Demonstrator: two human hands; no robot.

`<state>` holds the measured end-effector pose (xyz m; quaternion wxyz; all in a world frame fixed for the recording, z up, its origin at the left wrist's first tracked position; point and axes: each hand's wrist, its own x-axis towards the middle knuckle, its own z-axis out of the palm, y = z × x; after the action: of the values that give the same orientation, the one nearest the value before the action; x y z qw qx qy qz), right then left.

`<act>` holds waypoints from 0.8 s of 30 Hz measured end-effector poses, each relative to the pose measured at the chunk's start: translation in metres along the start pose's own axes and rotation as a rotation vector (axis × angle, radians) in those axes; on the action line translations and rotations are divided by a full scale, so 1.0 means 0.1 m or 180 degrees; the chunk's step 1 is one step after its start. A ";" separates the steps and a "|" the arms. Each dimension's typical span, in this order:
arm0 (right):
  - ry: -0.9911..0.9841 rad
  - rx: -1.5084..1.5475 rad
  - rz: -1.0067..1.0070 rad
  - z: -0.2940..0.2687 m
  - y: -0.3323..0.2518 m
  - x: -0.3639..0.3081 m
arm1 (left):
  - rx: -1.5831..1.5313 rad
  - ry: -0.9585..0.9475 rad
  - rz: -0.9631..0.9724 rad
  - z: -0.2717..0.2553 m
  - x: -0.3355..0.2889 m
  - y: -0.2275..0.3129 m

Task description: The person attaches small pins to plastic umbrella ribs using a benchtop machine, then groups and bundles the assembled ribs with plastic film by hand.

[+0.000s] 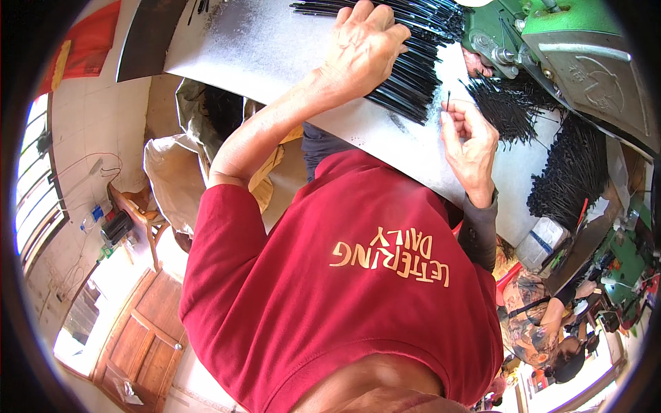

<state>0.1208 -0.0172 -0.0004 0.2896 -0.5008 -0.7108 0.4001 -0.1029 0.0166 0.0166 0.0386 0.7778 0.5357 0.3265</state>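
On the pale grey, dusty metal worktop [275,48], the left hand [365,45] presses flat, fingers spread, on a fanned row of thin glossy black rods [413,76]. Just beside it, the right hand [471,141] pinches one slim black rod [448,100] upright between its fingertips. Loose heaps of black rods [513,107] lie beneath the green metal machine [551,34].

A thick bundle of thin black rods [413,62] lies fanned across the pale metal tabletop [261,48] in the upper centre of the frame, its strands roughly parallel and slanting down to the right, partly covered. Just right of it, at centre right, a single short black rod [448,100] stands nearly upright, pinched at its lower end.
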 end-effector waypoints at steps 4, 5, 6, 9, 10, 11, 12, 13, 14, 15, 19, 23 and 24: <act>0.0269 0.0155 -0.0009 0.04 -0.03 0.23 | -0.0049 -0.0112 -0.0142 0.04 0.00 -0.03; 0.0334 0.0115 -0.0006 0.06 -0.05 0.32 | -0.0079 -0.0115 -0.0137 0.04 0.01 -0.04; 0.0439 0.0178 -0.0158 0.09 -0.05 0.41 | -0.0085 -0.0114 -0.0133 0.05 0.01 -0.05; 0.0359 -0.0530 -0.0430 0.15 -0.05 0.57 | -0.0236 -0.0066 -0.0128 0.06 0.00 -0.08; 0.0347 -0.0535 -0.0434 0.17 -0.05 0.60 | -0.0253 -0.0034 -0.0127 0.07 -0.01 -0.08; 0.0417 -0.0627 -0.0532 0.19 -0.05 0.61 | -0.0272 -0.0003 -0.0125 0.07 -0.01 -0.08; 0.0488 -0.0719 -0.0627 0.22 -0.04 0.63 | -0.0277 0.0001 -0.0134 0.07 -0.02 -0.09; 0.0556 -0.0813 -0.0723 0.24 -0.04 0.65 | -0.0288 0.0025 -0.0126 0.07 -0.02 -0.09; 0.0545 -0.0821 -0.0722 0.25 -0.02 0.66 | -0.0301 0.0048 -0.0117 0.07 -0.03 -0.09; 0.0575 -0.0873 -0.0838 0.25 -0.01 0.67 | -0.0308 0.0051 -0.0126 0.07 -0.03 -0.09; 0.0526 -0.0661 -0.0781 0.26 0.03 0.71 | -0.0327 0.0053 -0.0123 0.07 -0.04 -0.11; 0.0471 -0.0448 -0.0647 0.28 0.01 0.73 | -0.0379 0.0112 -0.0115 0.08 -0.04 -0.11; 0.0461 -0.0221 -0.0424 0.28 0.00 0.72 | -0.0380 0.0110 -0.0122 0.08 -0.04 -0.12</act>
<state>0.0740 0.0430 -0.0138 0.3487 -0.4898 -0.7331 0.3178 -0.1090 0.0200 0.0035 0.0819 0.7580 0.5305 0.3704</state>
